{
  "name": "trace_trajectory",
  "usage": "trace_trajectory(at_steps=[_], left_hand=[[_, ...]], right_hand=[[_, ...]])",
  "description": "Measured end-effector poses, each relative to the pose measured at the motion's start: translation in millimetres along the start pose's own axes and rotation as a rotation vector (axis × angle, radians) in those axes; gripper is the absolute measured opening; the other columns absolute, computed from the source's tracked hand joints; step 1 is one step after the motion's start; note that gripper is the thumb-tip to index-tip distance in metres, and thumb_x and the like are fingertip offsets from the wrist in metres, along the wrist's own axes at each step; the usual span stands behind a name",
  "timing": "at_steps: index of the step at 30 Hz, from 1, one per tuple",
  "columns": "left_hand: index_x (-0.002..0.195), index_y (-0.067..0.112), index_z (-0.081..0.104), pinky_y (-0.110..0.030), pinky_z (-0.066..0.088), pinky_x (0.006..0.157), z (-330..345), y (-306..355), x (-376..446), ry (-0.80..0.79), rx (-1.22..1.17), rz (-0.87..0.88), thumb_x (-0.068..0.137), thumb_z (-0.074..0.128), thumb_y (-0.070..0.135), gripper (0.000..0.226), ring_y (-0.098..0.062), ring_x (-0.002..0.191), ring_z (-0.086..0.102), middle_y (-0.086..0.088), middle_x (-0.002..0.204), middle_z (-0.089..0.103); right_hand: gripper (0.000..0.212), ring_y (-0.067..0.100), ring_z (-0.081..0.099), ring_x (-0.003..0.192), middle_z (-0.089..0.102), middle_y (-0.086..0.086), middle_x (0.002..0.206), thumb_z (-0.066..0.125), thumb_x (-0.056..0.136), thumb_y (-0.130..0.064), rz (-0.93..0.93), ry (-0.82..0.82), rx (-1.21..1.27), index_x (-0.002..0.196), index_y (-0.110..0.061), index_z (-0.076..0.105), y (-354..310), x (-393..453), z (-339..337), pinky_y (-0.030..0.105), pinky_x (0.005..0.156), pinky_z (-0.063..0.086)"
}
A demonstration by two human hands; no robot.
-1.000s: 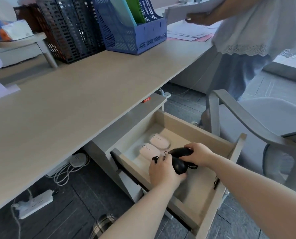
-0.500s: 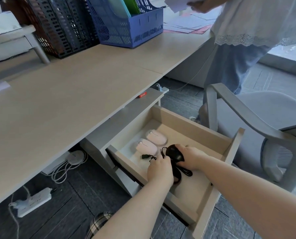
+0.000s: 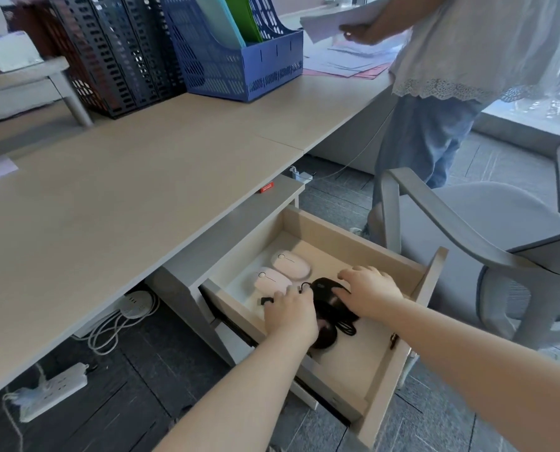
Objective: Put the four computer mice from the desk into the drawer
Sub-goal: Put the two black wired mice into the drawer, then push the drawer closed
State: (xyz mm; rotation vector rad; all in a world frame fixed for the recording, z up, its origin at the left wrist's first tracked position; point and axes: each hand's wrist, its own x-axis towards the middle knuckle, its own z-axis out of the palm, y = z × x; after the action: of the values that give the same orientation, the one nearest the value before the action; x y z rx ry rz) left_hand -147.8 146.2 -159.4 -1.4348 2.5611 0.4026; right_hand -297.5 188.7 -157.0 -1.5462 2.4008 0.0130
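Note:
The open drawer [image 3: 347, 238] sticks out from under the desk [image 3: 141, 190]. Two pink mice [image 3: 291, 265] [image 3: 272, 280] lie side by side at its back left. Both of my hands are down inside the drawer. My right hand [image 3: 369, 291] rests on a black wired mouse [image 3: 322, 287], thumb and fingers around it. My left hand [image 3: 291, 314] covers most of a second black mouse [image 3: 324, 336] near the drawer's front. Their black cables [image 3: 347, 324] are bunched between the hands, and a plug [image 3: 265, 301] pokes out left of my left hand.
A grey office chair [image 3: 467, 223] stands close to the drawer's right side. Another person [image 3: 451, 60] stands at the desk's far end holding papers. Blue [image 3: 239, 73] and black file holders [image 3: 118, 60] line the desk's back. A power strip [image 3: 57, 389] and cables lie on the floor.
Both hands have lowered the two black mice from above the drawer's front edge down onto its floor, beside the pink mice. The camera has shifted slightly.

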Motion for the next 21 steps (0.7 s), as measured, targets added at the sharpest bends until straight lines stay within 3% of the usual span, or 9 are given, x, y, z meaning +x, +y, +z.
trace_trajectory(at_steps=[3, 5, 7, 11, 16, 21], left_hand=[[0.124, 0.019, 0.046, -0.042, 0.041, 0.092, -32.9, -8.2, -1.6, 0.175, -0.031, 0.052, 0.090, 0.053, 0.041, 0.042, -0.031, 0.119, 0.048, -0.007, 0.130, 0.050], [0.128, 0.018, 0.043, -0.040, 0.041, 0.089, -56.7, -13.2, -1.7, 0.279, -0.031, 0.056, 0.091, 0.049, 0.035, 0.041, -0.031, 0.117, 0.049, -0.008, 0.130, 0.050], [0.134, 0.019, 0.038, -0.041, 0.041, 0.088, -76.9, -18.1, -2.5, 0.351, -0.017, 0.041, 0.093, 0.044, 0.035, 0.044, -0.030, 0.119, 0.047, -0.009, 0.131, 0.048], [0.144, 0.022, 0.028, -0.042, 0.039, 0.099, -103.8, -33.9, -6.3, 0.468, 0.028, 0.043, 0.095, 0.043, 0.037, 0.053, -0.029, 0.131, 0.038, -0.010, 0.146, 0.036], [0.150, 0.023, 0.016, -0.045, 0.025, 0.114, -117.9, -59.9, -8.1, 0.496, 0.066, -0.008, 0.096, 0.042, 0.037, 0.061, -0.029, 0.147, 0.015, -0.013, 0.159, 0.015], [0.151, 0.018, 0.013, -0.044, 0.013, 0.119, -121.1, -78.9, 0.1, 0.455, 0.043, -0.082, 0.097, 0.037, 0.040, 0.063, -0.028, 0.150, 0.002, -0.015, 0.162, 0.004]], right_hand=[[0.037, 0.030, 0.013, 0.148, 0.043, 0.006, 0.146, 0.044, 0.092, -0.038, 0.124, 0.151, -0.067, 0.125, -0.025, 0.056, 6.8, -19.8, -19.4, 0.066, 0.114, 0.000], [0.039, 0.035, -0.009, 0.150, 0.020, 0.009, 0.159, 0.044, 0.088, -0.025, 0.266, 0.130, -0.008, 0.127, -0.024, 0.051, 11.2, -29.2, -26.2, 0.073, 0.110, -0.005], [0.050, 0.037, -0.019, 0.147, -0.001, 0.010, 0.163, 0.040, 0.082, -0.008, 0.406, 0.073, 0.132, 0.130, -0.022, 0.045, 11.8, -36.5, -27.9, 0.074, 0.110, 0.004], [0.049, 0.039, -0.016, 0.148, -0.013, 0.020, 0.161, 0.036, 0.081, 0.006, 0.524, 0.098, 0.348, 0.128, -0.009, 0.040, 9.8, -45.7, -29.6, 0.055, 0.108, 0.035], [0.021, 0.038, -0.008, 0.149, -0.009, 0.028, 0.158, 0.042, 0.084, 0.005, 0.526, 0.153, 0.427, 0.102, -0.006, 0.041, 4.5, -38.0, -36.1, 0.047, 0.103, 0.040], [0.017, 0.037, -0.001, 0.150, -0.014, 0.022, 0.160, 0.045, 0.080, 0.001, 0.495, 0.201, 0.466, 0.092, -0.010, 0.040, -8.9, -15.8, -32.3, 0.047, 0.105, 0.040]])
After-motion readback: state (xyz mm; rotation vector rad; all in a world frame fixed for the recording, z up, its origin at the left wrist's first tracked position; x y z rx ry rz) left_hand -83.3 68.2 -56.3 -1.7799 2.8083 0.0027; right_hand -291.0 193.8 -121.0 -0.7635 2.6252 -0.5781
